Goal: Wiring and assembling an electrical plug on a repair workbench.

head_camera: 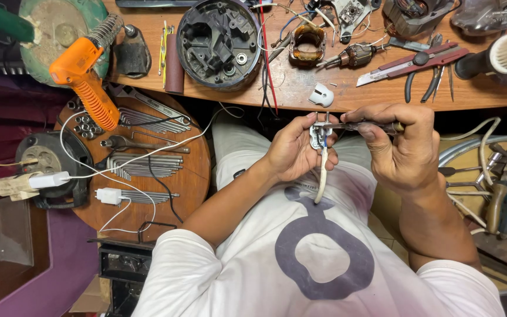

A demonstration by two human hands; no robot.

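Note:
My left hand grips an opened white electrical plug with a white cable hanging down over my lap. My right hand holds a screwdriver level, its tip at the plug's inside. Both hands are close together just below the wooden workbench edge. A loose white plug cover lies on the bench just above the hands.
The bench holds a black round motor housing, a copper-wound coil, an armature, a utility knife, pliers and a brush. At left, a round wooden stool carries hex keys and an orange glue gun.

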